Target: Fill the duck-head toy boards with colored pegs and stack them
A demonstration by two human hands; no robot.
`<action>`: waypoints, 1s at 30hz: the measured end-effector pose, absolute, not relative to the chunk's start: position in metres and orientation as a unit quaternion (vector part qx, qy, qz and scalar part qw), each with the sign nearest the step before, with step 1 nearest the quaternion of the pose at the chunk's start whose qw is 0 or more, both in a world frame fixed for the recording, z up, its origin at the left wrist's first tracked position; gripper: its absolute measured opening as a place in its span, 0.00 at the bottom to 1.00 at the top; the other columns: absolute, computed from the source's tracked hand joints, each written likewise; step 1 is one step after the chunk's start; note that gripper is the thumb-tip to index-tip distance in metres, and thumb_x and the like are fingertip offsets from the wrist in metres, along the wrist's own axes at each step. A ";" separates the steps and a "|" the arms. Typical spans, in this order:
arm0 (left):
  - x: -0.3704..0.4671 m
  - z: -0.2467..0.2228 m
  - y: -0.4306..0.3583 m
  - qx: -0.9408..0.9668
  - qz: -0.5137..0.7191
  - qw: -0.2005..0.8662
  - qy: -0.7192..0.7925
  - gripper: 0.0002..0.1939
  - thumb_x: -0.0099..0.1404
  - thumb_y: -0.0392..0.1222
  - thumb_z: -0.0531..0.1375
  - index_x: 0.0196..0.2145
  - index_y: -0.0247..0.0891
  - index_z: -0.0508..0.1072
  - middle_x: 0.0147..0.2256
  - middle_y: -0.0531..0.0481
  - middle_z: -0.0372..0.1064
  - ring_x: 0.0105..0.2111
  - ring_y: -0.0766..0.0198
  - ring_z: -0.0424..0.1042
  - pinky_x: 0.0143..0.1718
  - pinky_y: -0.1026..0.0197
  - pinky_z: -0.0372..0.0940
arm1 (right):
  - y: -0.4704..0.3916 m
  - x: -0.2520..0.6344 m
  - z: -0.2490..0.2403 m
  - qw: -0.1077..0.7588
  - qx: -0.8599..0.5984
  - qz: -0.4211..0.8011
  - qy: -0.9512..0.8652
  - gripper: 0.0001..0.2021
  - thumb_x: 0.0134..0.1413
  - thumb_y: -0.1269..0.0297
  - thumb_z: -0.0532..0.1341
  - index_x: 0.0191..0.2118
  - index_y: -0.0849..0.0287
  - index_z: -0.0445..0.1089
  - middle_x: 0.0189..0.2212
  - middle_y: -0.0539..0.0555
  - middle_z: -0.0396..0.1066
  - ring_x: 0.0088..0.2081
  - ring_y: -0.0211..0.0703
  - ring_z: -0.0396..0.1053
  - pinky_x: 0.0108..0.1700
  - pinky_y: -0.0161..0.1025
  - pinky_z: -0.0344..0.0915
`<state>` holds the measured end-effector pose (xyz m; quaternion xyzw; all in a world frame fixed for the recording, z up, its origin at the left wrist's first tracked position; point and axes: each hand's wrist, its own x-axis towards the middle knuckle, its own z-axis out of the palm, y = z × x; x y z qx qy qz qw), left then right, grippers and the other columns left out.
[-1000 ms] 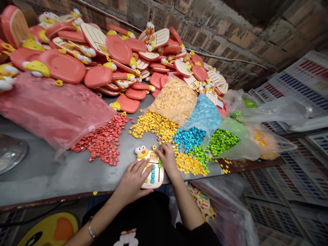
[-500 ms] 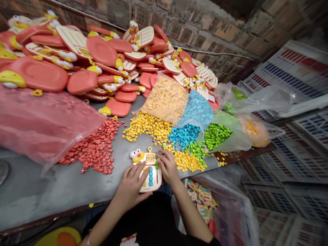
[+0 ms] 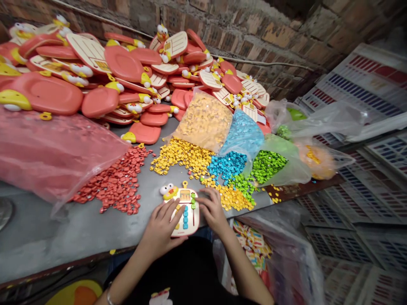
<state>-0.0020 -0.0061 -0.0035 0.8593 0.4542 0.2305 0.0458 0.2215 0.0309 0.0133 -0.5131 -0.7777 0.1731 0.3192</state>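
A cream toy board with a duck head (image 3: 180, 231) lies face up near the table's front edge. Blue pieces (image 3: 185, 218) stand in a column on its middle, and green pieces (image 3: 193, 201) sit along the slot at its right. Yellow pieces (image 3: 177, 224) show partly under my fingers. My left hand (image 3: 161, 226) holds the board's left side, fingers across its face and thumb along the lower edge. At the right edge, my right hand (image 3: 213, 212) has its fingers bent and apart beside the green pieces, with nothing visible in them.
Loose red pieces (image 3: 117, 186), yellow pieces (image 3: 181, 156), blue pieces (image 3: 227, 165) and green pieces (image 3: 269, 165) spill from plastic bags. Red-backed boards (image 3: 124, 63) are heaped against the brick wall (image 3: 235, 34). A lined bin (image 3: 254, 241) of filled boards stands below, right.
My right hand has drawn back slightly to the right from the board, uncovering more green pieces on the slot. My left hand stays on the board.
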 end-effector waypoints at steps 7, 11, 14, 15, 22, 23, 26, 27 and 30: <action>0.000 -0.006 -0.007 0.857 0.218 0.040 0.464 0.34 0.58 0.58 0.61 0.58 0.39 0.66 0.60 0.39 0.60 0.59 0.49 0.60 0.58 0.50 0.51 | 0.094 0.217 0.010 0.242 -0.631 0.060 -0.735 0.07 0.59 0.67 0.60 0.42 0.56 0.73 0.39 0.59 0.72 0.44 0.53 0.63 0.47 0.49 0.59; 0.000 -0.007 -0.008 0.854 0.217 0.045 0.470 0.36 0.57 0.61 0.62 0.58 0.40 0.66 0.60 0.40 0.60 0.59 0.49 0.59 0.58 0.50 0.51 | 0.104 0.210 0.011 0.207 -0.625 0.049 -0.751 0.08 0.58 0.73 0.58 0.40 0.56 0.71 0.37 0.59 0.73 0.43 0.53 0.63 0.45 0.47 0.57; 0.000 -0.008 -0.008 0.852 0.220 0.055 0.471 0.37 0.55 0.63 0.62 0.58 0.41 0.66 0.60 0.41 0.60 0.59 0.49 0.59 0.59 0.50 0.50 | 0.095 0.210 0.013 0.247 -0.609 0.084 -0.749 0.08 0.58 0.72 0.58 0.42 0.57 0.70 0.38 0.57 0.74 0.43 0.52 0.65 0.44 0.46 0.59; 0.000 -0.008 -0.008 0.852 0.220 0.058 0.472 0.38 0.55 0.63 0.62 0.58 0.41 0.66 0.60 0.41 0.60 0.59 0.49 0.59 0.59 0.50 0.50 | 0.091 0.210 0.014 0.260 -0.601 0.099 -0.750 0.07 0.59 0.72 0.58 0.42 0.57 0.70 0.38 0.57 0.74 0.42 0.52 0.66 0.44 0.45 0.59; -0.001 -0.004 -0.008 0.854 0.206 0.064 0.474 0.37 0.57 0.62 0.61 0.59 0.40 0.65 0.61 0.40 0.59 0.59 0.49 0.59 0.59 0.50 0.50 | 0.071 0.204 0.013 0.319 -0.512 0.192 -0.774 0.06 0.60 0.70 0.58 0.34 0.56 0.72 0.33 0.54 0.73 0.39 0.48 0.67 0.43 0.43 0.63; -0.001 -0.004 -0.008 0.853 0.207 0.065 0.474 0.37 0.57 0.62 0.62 0.59 0.41 0.65 0.61 0.40 0.59 0.59 0.49 0.59 0.59 0.49 0.50 | 0.070 0.204 0.012 0.328 -0.511 0.202 -0.769 0.06 0.60 0.70 0.58 0.33 0.56 0.72 0.32 0.54 0.72 0.38 0.47 0.67 0.41 0.43 0.64; 0.000 -0.003 -0.008 0.854 0.203 0.064 0.475 0.36 0.57 0.61 0.62 0.59 0.40 0.65 0.61 0.39 0.59 0.59 0.48 0.59 0.59 0.49 0.51 | 0.069 0.205 0.010 0.341 -0.498 0.233 -0.763 0.07 0.60 0.69 0.59 0.31 0.56 0.72 0.30 0.53 0.72 0.36 0.46 0.68 0.39 0.42 0.65; 0.000 -0.003 -0.008 0.855 0.199 0.062 0.475 0.36 0.57 0.60 0.62 0.59 0.40 0.66 0.61 0.39 0.59 0.59 0.48 0.59 0.59 0.49 0.51 | 0.069 0.206 0.009 0.338 -0.493 0.235 -0.767 0.08 0.60 0.68 0.59 0.31 0.56 0.72 0.30 0.53 0.72 0.36 0.46 0.68 0.39 0.43 0.65; 0.000 -0.003 -0.007 0.855 0.201 0.057 0.474 0.35 0.57 0.58 0.62 0.58 0.40 0.66 0.60 0.39 0.60 0.58 0.48 0.59 0.59 0.49 0.52 | 0.065 0.207 0.009 0.312 -0.484 0.204 -0.792 0.08 0.62 0.68 0.57 0.33 0.55 0.74 0.35 0.55 0.74 0.41 0.47 0.67 0.44 0.46 0.65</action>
